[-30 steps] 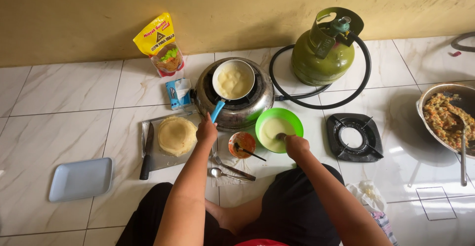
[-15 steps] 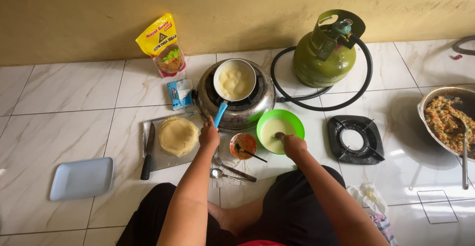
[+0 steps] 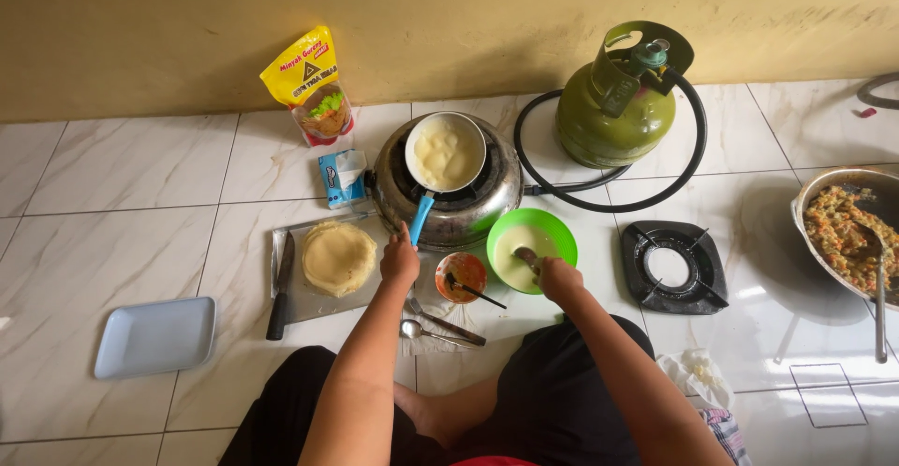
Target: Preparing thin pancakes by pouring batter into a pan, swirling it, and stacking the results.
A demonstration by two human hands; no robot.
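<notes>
Left to right, everything sits on the white tiled floor point(image 3: 112, 194), within arm's reach of where I sit. Far left: pale blue rectangular plastic tray point(image 3: 154, 337), lying flat, nothing on it. Next, a black-handled knife point(image 3: 281, 288) lies along the left edge of the steel board point(image 3: 323, 307), w/ a stack of thin yellow round crepes point(image 3: 338, 258) on the board, just beside the stove so cooked ones land close.

My left hand point(image 3: 400, 260) is closed round the blue handle point(image 3: 420, 219) of the small white frying pan point(image 3: 445, 152); the pan sits on the round steel gas stove point(image 3: 449, 199) w/ pale batter spread inside. I judge that grip steadies the pan.

Small orange bowl point(image 3: 462, 276) sits between my hands, a dark utensil leaning in it.

My right hand point(image 3: 559, 279) is curled shut on a ladle handle point(image 3: 527, 260), dipped in the green plastic bowl of batter point(image 3: 531, 238), which touches the stove front.

Further right: green gas cylinder point(image 3: 618, 101) by the wall, then a spare black burner point(image 3: 674, 267).
</notes>
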